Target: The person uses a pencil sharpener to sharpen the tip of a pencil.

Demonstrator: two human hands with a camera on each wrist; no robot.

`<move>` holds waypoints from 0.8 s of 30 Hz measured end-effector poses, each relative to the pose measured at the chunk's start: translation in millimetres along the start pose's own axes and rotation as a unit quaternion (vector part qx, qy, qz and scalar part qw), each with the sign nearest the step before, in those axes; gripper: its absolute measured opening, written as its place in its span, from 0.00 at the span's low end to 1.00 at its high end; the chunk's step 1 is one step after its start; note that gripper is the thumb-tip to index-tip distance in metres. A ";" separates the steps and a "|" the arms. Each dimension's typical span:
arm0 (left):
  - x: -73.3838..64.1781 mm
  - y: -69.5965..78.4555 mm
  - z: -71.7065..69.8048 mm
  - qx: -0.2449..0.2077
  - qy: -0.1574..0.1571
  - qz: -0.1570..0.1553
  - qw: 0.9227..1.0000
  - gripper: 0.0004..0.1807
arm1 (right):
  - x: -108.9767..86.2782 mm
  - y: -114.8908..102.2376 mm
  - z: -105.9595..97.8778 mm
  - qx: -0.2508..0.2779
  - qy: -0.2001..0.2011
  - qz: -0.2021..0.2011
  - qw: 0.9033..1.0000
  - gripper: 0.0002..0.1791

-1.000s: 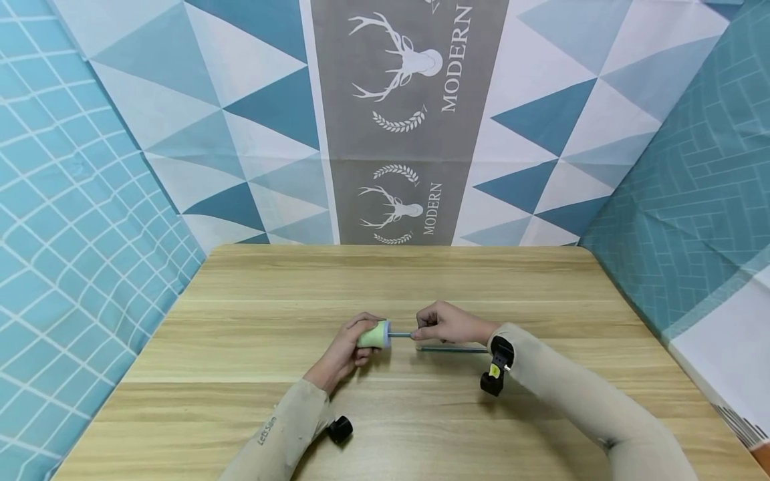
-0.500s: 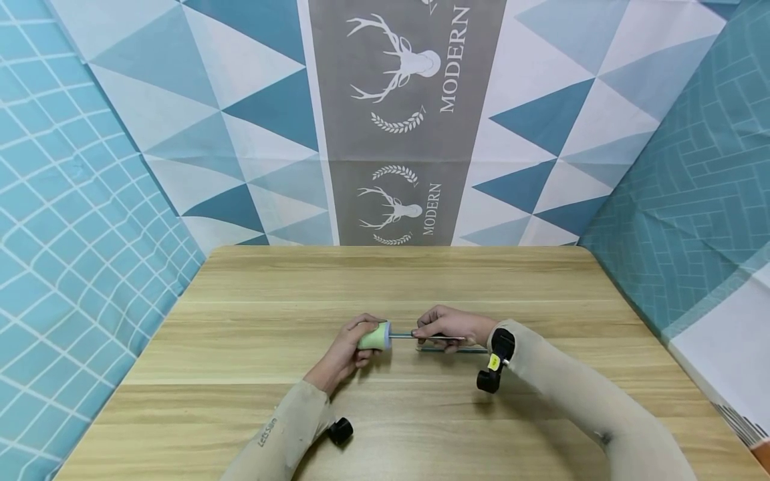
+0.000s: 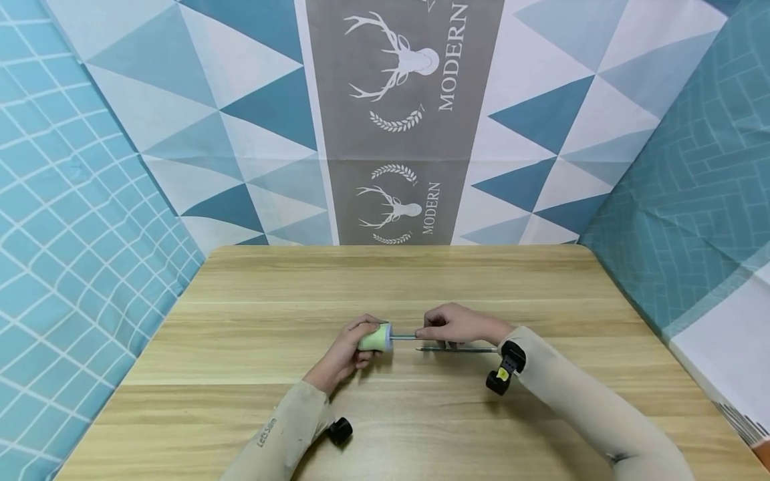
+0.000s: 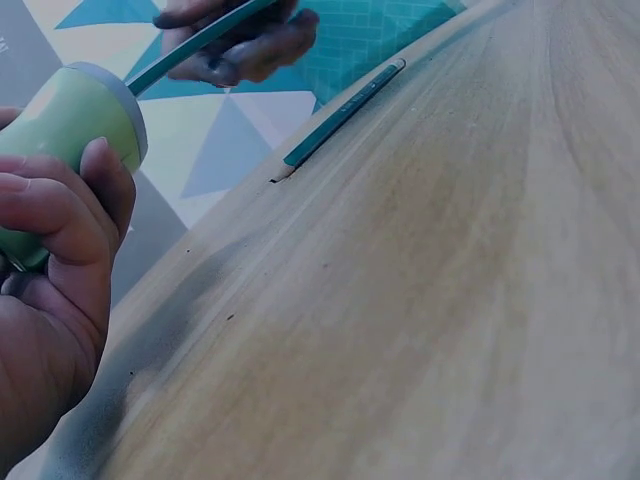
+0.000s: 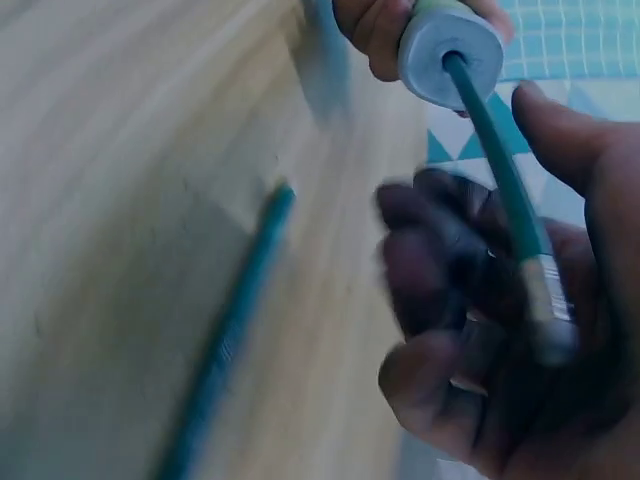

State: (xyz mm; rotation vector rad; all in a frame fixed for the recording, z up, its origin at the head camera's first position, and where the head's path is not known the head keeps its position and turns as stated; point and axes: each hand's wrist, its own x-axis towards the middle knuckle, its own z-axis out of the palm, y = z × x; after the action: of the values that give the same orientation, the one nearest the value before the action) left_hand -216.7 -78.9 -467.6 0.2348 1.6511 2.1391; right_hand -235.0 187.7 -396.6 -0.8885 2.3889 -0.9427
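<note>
My left hand [image 3: 343, 349] grips a light green pencil sharpener [image 3: 374, 338] with a pale grey-blue end that faces right. A teal pencil [image 5: 505, 180] stands in the hole of that end, as the right wrist view shows. At the pencil my right hand [image 3: 458, 325] has its thumb and forefinger, the other fingers loosely curled around it; they look blurred in the right wrist view. The pencil's back end is hidden under this hand in the head view. A second teal pencil [image 4: 345, 115] lies on the table just below the right hand, its tip pointing left.
The wooden table [image 3: 385, 427] spreads out under both hands. Patterned cloths hang behind it and on both sides, with a grey deer-print panel [image 3: 397, 140] in the middle. A black wrist camera [image 3: 498, 381] sits on the right wrist, another camera [image 3: 340, 431] on the left.
The right hand has turned about the pencil; its back end showed past the fingers half a second ago and is now covered. The left hand and sharpener have barely moved.
</note>
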 end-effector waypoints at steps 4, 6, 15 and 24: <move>-0.6 0.3 -0.9 -0.002 -0.002 0.001 1.000 0.08 | -11.2 -9.2 0.0 -0.173 0.092 -0.065 0.979 0.13; -0.5 0.5 -1.3 -0.003 -0.003 0.002 1.000 0.08 | -15.1 -10.5 3.7 -0.250 0.137 -0.112 0.952 0.13; -0.7 1.6 -1.1 -0.008 -0.001 0.002 1.000 0.09 | -9.4 -1.8 27.9 -0.522 0.288 -0.328 0.733 0.13; -0.6 3.0 -0.7 -0.011 0.009 0.002 1.000 0.09 | 3.4 9.9 29.4 -0.588 0.318 -0.405 0.623 0.19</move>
State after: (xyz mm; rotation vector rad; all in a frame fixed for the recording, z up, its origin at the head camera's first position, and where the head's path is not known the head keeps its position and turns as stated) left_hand -217.1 -80.3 -464.8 0.2130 1.6363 2.1665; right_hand -224.4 177.8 -424.2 -2.6215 3.1325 0.4982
